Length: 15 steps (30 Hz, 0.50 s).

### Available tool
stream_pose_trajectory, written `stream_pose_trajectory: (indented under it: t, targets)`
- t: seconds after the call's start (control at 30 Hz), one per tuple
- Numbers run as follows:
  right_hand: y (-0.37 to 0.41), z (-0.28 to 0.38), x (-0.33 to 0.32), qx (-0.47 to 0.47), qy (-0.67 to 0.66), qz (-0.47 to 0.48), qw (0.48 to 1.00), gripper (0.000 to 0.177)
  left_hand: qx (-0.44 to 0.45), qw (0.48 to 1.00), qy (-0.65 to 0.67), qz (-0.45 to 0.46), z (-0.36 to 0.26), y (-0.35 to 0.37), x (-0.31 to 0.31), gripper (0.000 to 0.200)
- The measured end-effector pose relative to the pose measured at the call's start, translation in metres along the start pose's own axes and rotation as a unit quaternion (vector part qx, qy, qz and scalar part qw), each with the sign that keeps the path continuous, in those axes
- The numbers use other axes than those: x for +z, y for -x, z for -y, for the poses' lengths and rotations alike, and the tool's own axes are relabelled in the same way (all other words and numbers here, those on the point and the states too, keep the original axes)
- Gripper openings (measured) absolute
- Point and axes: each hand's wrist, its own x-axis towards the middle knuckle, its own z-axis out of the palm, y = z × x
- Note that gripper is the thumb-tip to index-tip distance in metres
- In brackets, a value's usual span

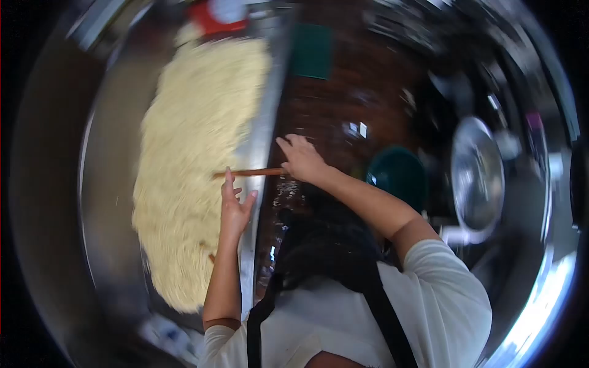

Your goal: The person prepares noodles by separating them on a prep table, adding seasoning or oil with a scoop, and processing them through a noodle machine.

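Note:
A broad layer of pale yellow, noodle-like strands (190,135) covers the metal worktop (265,98) on my left. A slim brown stick (256,172) reaches from the strands out across the worktop's edge. My left hand (234,205) is over the near side of the layer, fingers raised and thumb spread, its fingertips overlapping the stick. Beyond the edge, my right hand (302,159) has its fingers stretched out, with its thumb side right at the stick's outer end. A short brown piece (211,259) shows beside my left forearm. Motion smears the strands.
A red container (218,26) stands at the worktop's far end. Over the wet brown floor are a green mat (311,52) and a dark green tub (399,178). A large metal bowl (477,178) sits to my right.

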Motion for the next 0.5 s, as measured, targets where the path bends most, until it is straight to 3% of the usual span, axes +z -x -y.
stream_pose_trajectory:
  t: [0.07, 0.17, 0.23, 0.3, 0.5]
  targets:
    - [0.056, -0.028, -0.017, 0.109, -0.003, -0.046, 0.993, 0.080, 0.038, 0.992, 0.002, 0.121, 0.000, -0.025, 0.043, 0.095]
    - [0.154, -0.071, -0.037, 0.220, 0.036, -0.155, 0.962, 0.087, 0.079, 0.969, -0.053, 0.227, -0.064, -0.031, 0.104, 0.099]
    - [0.218, -0.099, -0.048, 0.301, 0.026, -0.225, 0.927, 0.097, 0.125, 0.943, 0.000, 0.309, -0.092, -0.029, 0.156, 0.103]
    - [0.288, -0.118, -0.067, 0.365, 0.023, -0.285, 0.886, 0.099, 0.217, 0.903, -0.005, 0.371, -0.133, -0.014, 0.216, 0.103]
    - [0.474, -0.147, -0.077, 0.489, -0.013, -0.394, 0.778, 0.105, 0.303, 0.798, -0.021, 0.520, -0.232, 0.107, 0.371, 0.103]
